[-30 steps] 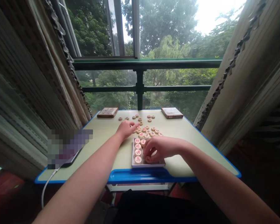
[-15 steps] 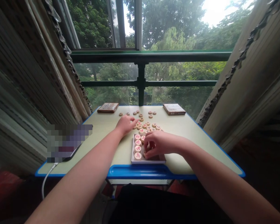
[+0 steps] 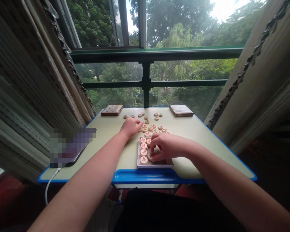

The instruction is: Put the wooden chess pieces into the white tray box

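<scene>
Head view, centre: pinches chess piece (image 3: 150, 157) into partly filled tray (image 3: 157, 165) with right hand (image 3: 165, 147), spreads left hand (image 3: 130, 127) flat over many loose pieces (image 3: 158, 128).

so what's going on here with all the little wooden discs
A person is at a small table by a window, handling wooden game pieces. The right hand is curled over a shallow tray near the front edge, fingertips on the discs in the tray, some showing red characters. The left hand lies fingers out on the loose discs farther back. A far-left box and a far-right box sit at the table's back corners.
</scene>
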Demonstrator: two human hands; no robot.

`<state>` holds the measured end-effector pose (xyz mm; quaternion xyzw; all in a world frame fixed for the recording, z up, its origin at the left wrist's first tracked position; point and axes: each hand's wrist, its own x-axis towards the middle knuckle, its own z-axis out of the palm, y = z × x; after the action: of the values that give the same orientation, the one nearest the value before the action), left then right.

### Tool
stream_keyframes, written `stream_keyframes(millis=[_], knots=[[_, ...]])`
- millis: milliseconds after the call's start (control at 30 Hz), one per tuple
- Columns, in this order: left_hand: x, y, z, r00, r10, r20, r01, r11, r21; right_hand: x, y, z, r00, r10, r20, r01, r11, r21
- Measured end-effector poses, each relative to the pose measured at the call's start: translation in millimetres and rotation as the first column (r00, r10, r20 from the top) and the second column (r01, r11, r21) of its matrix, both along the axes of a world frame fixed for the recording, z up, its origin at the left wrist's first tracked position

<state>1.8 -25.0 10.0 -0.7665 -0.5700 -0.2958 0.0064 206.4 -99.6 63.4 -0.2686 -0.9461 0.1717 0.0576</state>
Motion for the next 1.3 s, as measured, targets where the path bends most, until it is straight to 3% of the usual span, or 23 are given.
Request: stream_keyframes(millis=[300,867,1167,1300], knots=[[0.3,-1.5,1.7,0.999,-0.014,-0.034,0.015,1.0,0.012,-1.1,0.1,-1.7,1.0,-0.02,-0.019,0.022,0.997,0.074],[-0.4,-3.1,5.4,0.999,-0.018,-0.033,0.019,0.999,0.044,-1.1,2.0,-1.1,1.0,0.009,0.002,-0.009,0.996,0.085],[-0.3,-2.2,5.8,0.999,0.032,-0.008,-0.032,0.996,0.084,-2.6,-0.7,-4.0,0.992,-0.115,0.045,0.103,0.971,0.215],[0.2,-2.7,6.2,0.999,0.036,-0.004,-0.036,0.996,0.086,-3.3,-0.7,-5.1,0.993,-0.111,0.046,0.097,0.965,0.243]])
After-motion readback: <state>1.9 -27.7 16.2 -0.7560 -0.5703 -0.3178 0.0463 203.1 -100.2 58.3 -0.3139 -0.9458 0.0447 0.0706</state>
